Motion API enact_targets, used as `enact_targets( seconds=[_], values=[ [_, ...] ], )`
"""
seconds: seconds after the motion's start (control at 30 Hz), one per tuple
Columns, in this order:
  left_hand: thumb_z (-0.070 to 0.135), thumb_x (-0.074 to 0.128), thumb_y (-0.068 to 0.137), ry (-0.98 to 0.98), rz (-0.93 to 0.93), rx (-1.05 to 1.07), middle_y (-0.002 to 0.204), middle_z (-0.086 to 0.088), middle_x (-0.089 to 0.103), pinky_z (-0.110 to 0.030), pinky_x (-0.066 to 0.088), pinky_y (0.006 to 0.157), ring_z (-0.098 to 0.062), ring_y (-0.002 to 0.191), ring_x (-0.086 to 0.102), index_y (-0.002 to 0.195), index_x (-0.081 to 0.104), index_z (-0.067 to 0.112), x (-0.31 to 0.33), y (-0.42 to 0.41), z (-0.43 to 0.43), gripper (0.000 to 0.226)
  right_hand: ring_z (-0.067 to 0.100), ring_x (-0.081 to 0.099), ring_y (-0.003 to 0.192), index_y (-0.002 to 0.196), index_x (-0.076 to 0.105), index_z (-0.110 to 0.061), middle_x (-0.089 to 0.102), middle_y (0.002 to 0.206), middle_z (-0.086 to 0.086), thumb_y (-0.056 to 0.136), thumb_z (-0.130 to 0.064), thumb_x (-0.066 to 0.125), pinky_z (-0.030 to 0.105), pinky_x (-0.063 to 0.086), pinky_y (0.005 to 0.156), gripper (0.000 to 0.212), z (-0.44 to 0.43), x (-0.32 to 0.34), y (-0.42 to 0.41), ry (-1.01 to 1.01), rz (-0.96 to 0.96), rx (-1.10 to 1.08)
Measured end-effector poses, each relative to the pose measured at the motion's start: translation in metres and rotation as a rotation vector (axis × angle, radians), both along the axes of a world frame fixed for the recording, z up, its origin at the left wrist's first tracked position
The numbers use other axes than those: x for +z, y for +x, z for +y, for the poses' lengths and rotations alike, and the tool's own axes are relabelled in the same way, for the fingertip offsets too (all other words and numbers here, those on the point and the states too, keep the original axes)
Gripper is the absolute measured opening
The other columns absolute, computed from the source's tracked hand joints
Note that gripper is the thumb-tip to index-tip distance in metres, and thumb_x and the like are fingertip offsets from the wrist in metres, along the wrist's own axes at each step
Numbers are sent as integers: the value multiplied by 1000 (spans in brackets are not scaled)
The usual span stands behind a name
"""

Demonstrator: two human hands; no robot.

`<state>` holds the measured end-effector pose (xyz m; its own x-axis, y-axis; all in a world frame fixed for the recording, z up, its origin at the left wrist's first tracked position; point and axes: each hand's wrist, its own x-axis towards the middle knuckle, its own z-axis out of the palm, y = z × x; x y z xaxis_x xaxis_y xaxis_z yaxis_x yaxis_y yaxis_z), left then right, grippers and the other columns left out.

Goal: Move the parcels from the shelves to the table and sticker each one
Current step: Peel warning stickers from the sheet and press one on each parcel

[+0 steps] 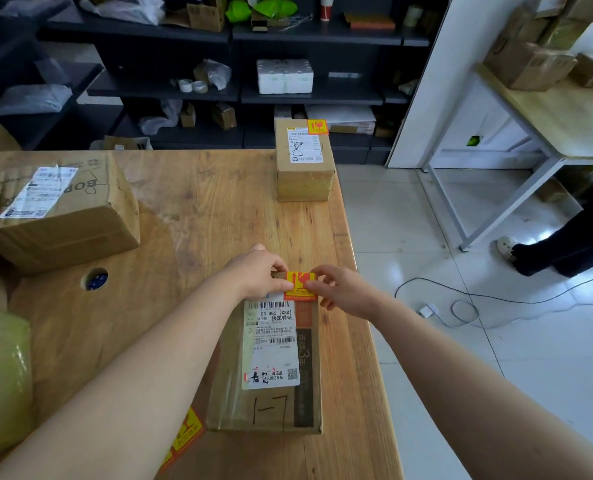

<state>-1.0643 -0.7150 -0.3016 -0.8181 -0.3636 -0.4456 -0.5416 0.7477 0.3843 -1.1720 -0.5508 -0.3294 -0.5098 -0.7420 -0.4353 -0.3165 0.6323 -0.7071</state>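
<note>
Dark metal shelves (pixel 170 91) stocked with bags and cartons back a worn wooden table (pixel 198 202). Lying near its right edge is a long brown cardboard parcel (pixel 270 403) with a white barcode label and a dark printed stripe. Both hands meet at its far end: the left hand (pixel 257 275) and the right hand (pixel 340 289) pinch a red-and-yellow fragile sticker (pixel 300 284) by its side edges, fingertips closed on it, over the top face. I judge the carton stiff and light, best held by its long sides; the thin sticker will crease easily. A small upright brown box (pixel 303 161) farther back already wears one
</note>
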Motion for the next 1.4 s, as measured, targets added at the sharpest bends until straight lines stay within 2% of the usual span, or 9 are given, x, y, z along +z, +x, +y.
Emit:
enact_targets(
  seconds=[0.17,0.23,0.43,0.53,0.67,0.9,1.1,1.27,1.4],
  values=[
    [45,70,82,42,28,-9,120,2,41,-39,46,97,-19,111,51,133,50,39,-1,5,0,55,17,67,85,130,51,-24,57,109,0,89,-36,66,34,57,82,45,8,8,1,11,-93,20],
    [48,68,83,16,20,-25,120,3,39,-40,48,94,-18,109,50,131,50,43,-3,3,2,52,17,67,84,132,48,-25,58,106,0,90,-35,64,33,57,81,46,10,10,2,16,-124,34],
    [37,68,86,51,114,7,119,4,38,-34,46,94,-14,105,50,127,56,28,-4,13,4,44,17,69,79,139,41,-16,60,104,0,91,-37,63,27,57,70,57,12,7,5,32,-137,-22],
    [30,66,88,25,250,49,119,6,41,-33,45,94,-13,103,51,133,52,24,-6,33,10,48,15,65,87,138,45,-16,63,112,-1,90,-44,62,28,53,76,58,16,6,14,53,45,-40],
    [32,60,92,-253,312,61,130,-1,41,-34,39,100,-19,119,43,140,43,20,-8,67,19,53,14,61,96,134,51,-15,63,120,1,92,-48,58,27,51,79,54,26,13,38,25,306,-78],
    [61,37,93,-452,75,-63,143,-3,42,-41,25,110,-24,132,36,147,27,16,6,137,47,71,16,58,112,141,42,-25,59,130,-3,89,-55,56,33,53,88,62,57,24,107,75,498,1],
    [76,54,75,-382,-59,-129,118,-1,61,-39,35,94,-24,112,52,117,49,17,6,177,61,73,20,58,114,146,30,-30,59,132,-2,84,-59,61,35,52,90,75,90,30,164,140,523,84],
    [48,81,69,-48,93,74,114,0,63,-35,49,83,-21,100,59,112,52,19,-5,186,64,59,23,56,117,146,29,-28,58,133,1,87,-41,66,32,46,93,71,93,29,187,100,466,28],
    [30,86,67,122,198,187,116,-1,64,-27,44,76,-17,96,59,114,57,16,2,186,54,57,20,57,115,142,40,-25,60,129,0,88,-30,68,24,42,85,62,80,40,184,-24,426,-34]
  ],
)
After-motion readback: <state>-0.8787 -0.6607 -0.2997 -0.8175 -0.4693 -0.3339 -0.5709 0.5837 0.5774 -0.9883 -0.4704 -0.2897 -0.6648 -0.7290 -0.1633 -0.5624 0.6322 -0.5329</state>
